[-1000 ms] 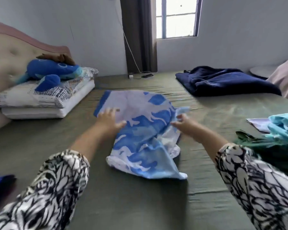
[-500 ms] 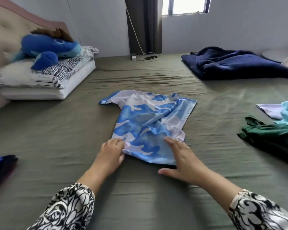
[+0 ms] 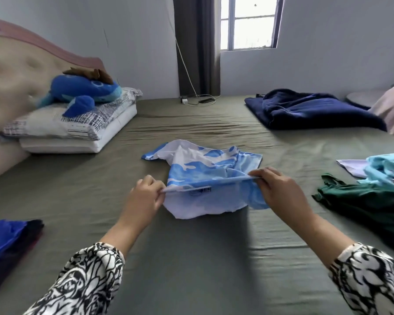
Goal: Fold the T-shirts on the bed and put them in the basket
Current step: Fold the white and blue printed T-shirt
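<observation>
A blue-and-white camouflage T-shirt (image 3: 205, 169) lies in the middle of the olive bed sheet (image 3: 191, 258). My left hand (image 3: 143, 198) pinches its near edge on the left and my right hand (image 3: 280, 189) pinches the same edge on the right. The edge is lifted off the sheet and stretched taut between them, and the shirt's lower part hangs below it. More unfolded shirts lie at the right: a dark green one (image 3: 362, 201), a light blue one (image 3: 387, 169) and a pale lilac one (image 3: 350, 165). No basket is in view.
A stack of folded dark and blue clothes (image 3: 7, 244) sits at the left edge. Pillows (image 3: 73, 133) with a blue plush toy (image 3: 84, 92) lie against the headboard. A navy blanket (image 3: 312, 110) is at the far right, a charger cable (image 3: 198, 100) by the wall.
Both hands lay flat on the shirt's near edge half a second ago; now they have pinched that edge and raised it off the bed. The view has tilted upward.
</observation>
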